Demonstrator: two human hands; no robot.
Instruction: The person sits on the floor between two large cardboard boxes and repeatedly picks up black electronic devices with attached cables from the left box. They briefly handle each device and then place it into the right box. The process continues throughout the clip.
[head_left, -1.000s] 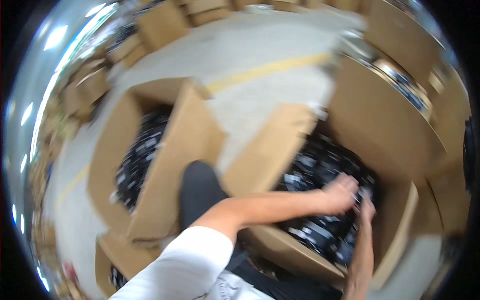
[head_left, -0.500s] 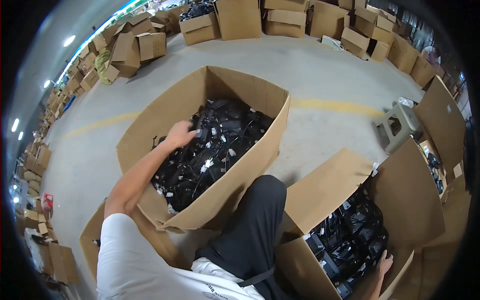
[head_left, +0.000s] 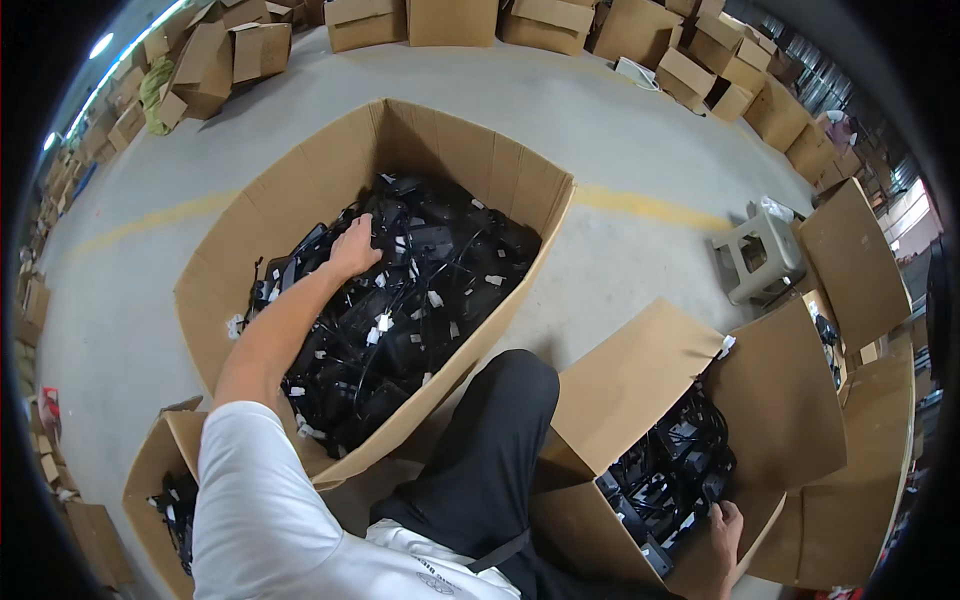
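Note:
A large open cardboard box (head_left: 240,250) in front of me holds a heap of black power adapters (head_left: 440,240) with cables and white labels. Into this heap reaches my left hand (head_left: 352,250), palm down with bent fingers; what lies under the fingertips is hidden. At lower right, a smaller open carton (head_left: 585,520) contains more black adapters (head_left: 660,465), packed closer together. My right hand (head_left: 727,530) is inside its right side, fingers curled against the edge of the adapters. Whatever those fingers grip is too small to make out.
Another carton (head_left: 145,480) with black adapters stands at lower left. A grey plastic stool (head_left: 757,258) is at the right, near further open cartons (head_left: 860,265). Stacked cardboard boxes (head_left: 450,22) line the far side, beyond a yellow floor line (head_left: 655,207).
My left hand has shifted slightly left over the heap, its fingers now more bent. My right hand has come in closer to the adapters. The whole view has shifted a little.

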